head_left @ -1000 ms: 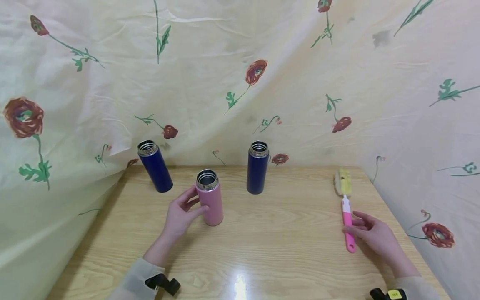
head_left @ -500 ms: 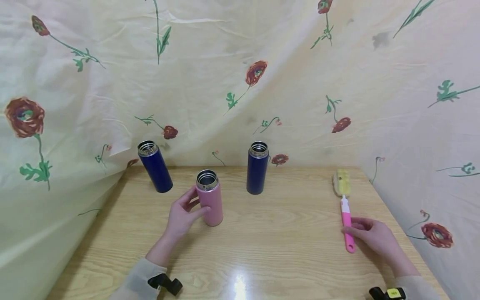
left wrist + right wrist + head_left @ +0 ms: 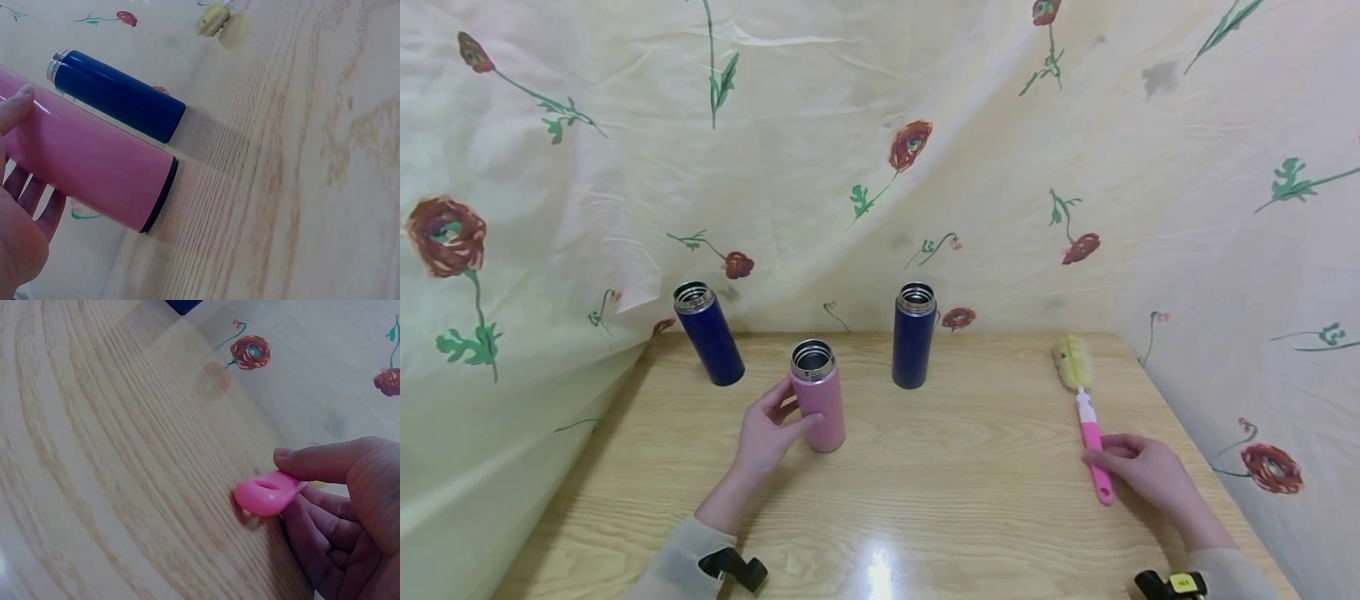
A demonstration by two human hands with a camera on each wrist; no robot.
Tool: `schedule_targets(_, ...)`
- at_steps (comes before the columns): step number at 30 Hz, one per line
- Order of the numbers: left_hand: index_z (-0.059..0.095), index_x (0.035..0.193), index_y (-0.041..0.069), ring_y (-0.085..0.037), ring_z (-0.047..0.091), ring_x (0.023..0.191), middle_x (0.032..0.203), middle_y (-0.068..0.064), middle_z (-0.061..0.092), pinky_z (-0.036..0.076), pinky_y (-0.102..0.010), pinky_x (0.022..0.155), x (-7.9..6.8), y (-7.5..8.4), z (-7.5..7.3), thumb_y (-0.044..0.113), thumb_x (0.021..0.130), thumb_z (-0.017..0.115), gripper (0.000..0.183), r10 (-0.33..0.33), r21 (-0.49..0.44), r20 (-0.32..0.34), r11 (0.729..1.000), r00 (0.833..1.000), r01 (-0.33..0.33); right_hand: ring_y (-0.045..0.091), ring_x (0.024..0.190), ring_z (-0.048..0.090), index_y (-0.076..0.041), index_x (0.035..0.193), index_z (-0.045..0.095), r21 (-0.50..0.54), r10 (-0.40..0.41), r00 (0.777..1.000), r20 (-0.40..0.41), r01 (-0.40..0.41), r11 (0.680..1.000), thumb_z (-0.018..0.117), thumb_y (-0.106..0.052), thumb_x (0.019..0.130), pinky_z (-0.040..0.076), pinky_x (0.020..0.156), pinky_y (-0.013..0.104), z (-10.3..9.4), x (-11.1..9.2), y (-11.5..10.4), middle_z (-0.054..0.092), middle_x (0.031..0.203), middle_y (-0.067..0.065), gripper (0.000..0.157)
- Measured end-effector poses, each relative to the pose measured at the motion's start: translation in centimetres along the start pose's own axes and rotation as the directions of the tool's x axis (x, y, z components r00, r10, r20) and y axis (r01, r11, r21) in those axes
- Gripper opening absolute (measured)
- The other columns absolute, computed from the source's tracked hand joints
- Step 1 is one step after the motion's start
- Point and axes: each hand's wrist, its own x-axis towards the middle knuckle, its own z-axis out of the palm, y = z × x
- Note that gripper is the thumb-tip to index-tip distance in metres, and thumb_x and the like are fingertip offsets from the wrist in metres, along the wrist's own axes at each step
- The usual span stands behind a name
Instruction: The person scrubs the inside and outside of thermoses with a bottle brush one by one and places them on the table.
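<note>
On the surface [image 3: 955, 500], the pink bottle [image 3: 823, 412] can be taken as the centre of a clock face. At 10 and 2 o'clock a blue bottle [image 3: 711, 342] and a second blue bottle [image 3: 914, 342] are left untouched. At 3 o'clock, well apart, the brush [image 3: 1086, 410] is held with its yellow head [image 3: 1072, 362] turned roughly towards 12.

All three bottles are stood with open mouths up, presumably so that their insides can be reached. The pink one is gripped from its 9 o'clock side, below the rim, probably so that it is steadied while its mouth is left uncovered. The brush is taken by its handle [image 3: 1102, 483], likely so that the head is left free.

By the left hand [image 3: 767, 433], the bottle is spanned widely, with the thumb laid across the near side and the fingers set behind. By the right hand [image 3: 1142, 475], the handle is pinched narrowly between thumb and fingers. The left forearm is angled towards 1 o'clock, the right towards 11. Whether the brush is lifted cannot be told.
</note>
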Motion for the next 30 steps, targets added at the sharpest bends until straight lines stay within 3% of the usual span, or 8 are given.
schedule_targets(8, 0.056, 0.153, 0.000, -0.025, 0.061, 0.129, 0.151, -0.016, 0.061, 0.052, -0.026, 0.106, -0.1, 0.0, 0.2, -0.006, 0.085, 0.087, 0.075, 0.027, 0.034, -0.008, 0.999, 1.000, -0.026, 0.015, 0.092, 0.064, 0.010, 0.145, 0.056, 0.108, 0.035, 0.997, -0.074, -0.027, 0.994, 0.073, -0.050, 0.101, 0.050, 0.075, 0.027, 0.5, -0.2, -0.1, 0.075, 0.116, 0.017, 0.076)
schedule_targets(10, 0.056, 0.153, 0.000, -0.025, 0.061, 0.129, 0.151, -0.014, 0.061, 0.052, -0.026, 0.106, -0.1, 0.0, 0.2, -0.006, 0.085, 0.087, 0.074, 0.021, 0.034, -0.011, 0.999, 1.000, -0.021, 0.010, 0.081, 0.062, 0.009, 0.147, 0.054, 0.203, 0.068, 0.993, -0.101, -0.046, 0.978, 0.073, -0.045, 0.102, 0.052, 0.066, 0.026, 0.8, -0.3, -0.1, 0.076, 0.109, 0.008, 0.073)
schedule_targets(15, 0.057, 0.153, 0.004, -0.029, 0.060, 0.132, 0.151, -0.010, 0.061, 0.052, -0.026, 0.106, -0.3, 0.0, 0.2, -0.004, 0.087, 0.087, 0.073, -0.003, 0.035, -0.020, 0.999, 1.000, 0.004, 0.001, 0.076, 0.065, 0.005, 0.145, 0.058, 0.420, 0.165, 0.964, -0.211, -0.063, 0.905, 0.076, -0.041, 0.101, 0.055, 0.065, 0.018, 1.8, -0.5, -0.6, 0.076, 0.091, -0.010, 0.066)
schedule_targets(17, 0.057, 0.153, 0.004, -0.031, 0.060, 0.132, 0.152, -0.010, 0.061, 0.052, -0.025, 0.106, -0.2, -0.1, 0.2, -0.003, 0.087, 0.087, 0.073, -0.006, 0.039, -0.023, 0.999, 1.000, 0.007, 0.001, 0.078, 0.069, 0.003, 0.142, 0.061, 0.516, 0.211, 0.947, -0.242, -0.058, 0.854, 0.079, -0.042, 0.099, 0.056, 0.069, 0.016, 2.0, -0.5, -0.9, 0.076, 0.087, -0.012, 0.064)
schedule_targets(21, 0.058, 0.153, 0.003, -0.032, 0.061, 0.132, 0.151, -0.011, 0.061, 0.052, -0.025, 0.105, -0.2, -0.2, 0.3, -0.003, 0.087, 0.087, 0.072, 0.003, 0.041, -0.035, 0.999, 0.999, -0.002, 0.005, 0.083, 0.074, -0.007, 0.135, 0.063, 0.762, 0.267, 0.932, -0.245, 0.014, 0.648, 0.082, -0.033, 0.098, 0.061, 0.073, 0.019, 2.1, -0.5, -1.7, 0.078, 0.093, -0.011, 0.049)
schedule_targets(24, 0.058, 0.151, 0.001, -0.032, 0.062, 0.130, 0.151, -0.014, 0.062, 0.053, -0.026, 0.105, -0.2, -0.2, 0.4, -0.004, 0.086, 0.087, 0.072, 0.016, 0.040, -0.041, 0.999, 0.999, -0.014, 0.005, 0.088, 0.076, -0.012, 0.129, 0.064, 0.857, 0.248, 0.932, -0.264, 0.109, 0.503, 0.078, -0.024, 0.101, 0.060, 0.077, 0.018, 1.9, -0.6, -2.5, 0.079, 0.100, -0.011, 0.034)
schedule_targets(28, 0.058, 0.152, 0.000, -0.034, 0.062, 0.130, 0.151, -0.015, 0.061, 0.053, -0.026, 0.105, -0.2, -0.2, 0.4, -0.005, 0.086, 0.087, 0.072, 0.020, 0.038, -0.044, 0.999, 0.999, -0.018, 0.005, 0.087, 0.075, -0.012, 0.123, 0.073, 0.886, 0.278, 0.899, -0.339, 0.206, 0.416, 0.079, -0.021, 0.099, 0.060, 0.078, 0.017, 1.6, -0.5, -3.9, 0.081, 0.101, -0.009, 0.026)
schedule_targets(30, 0.057, 0.152, 0.000, -0.034, 0.061, 0.130, 0.152, -0.015, 0.061, 0.053, -0.026, 0.105, -0.1, -0.3, 0.4, -0.005, 0.086, 0.087, 0.072, 0.018, 0.036, -0.046, 0.999, 0.999, -0.016, 0.006, 0.083, 0.073, -0.012, 0.122, 0.078, 0.876, 0.325, 0.861, -0.392, 0.241, 0.419, 0.083, -0.022, 0.096, 0.059, 0.075, 0.015, 1.4, -0.5, -4.6, 0.080, 0.100, -0.009, 0.029)
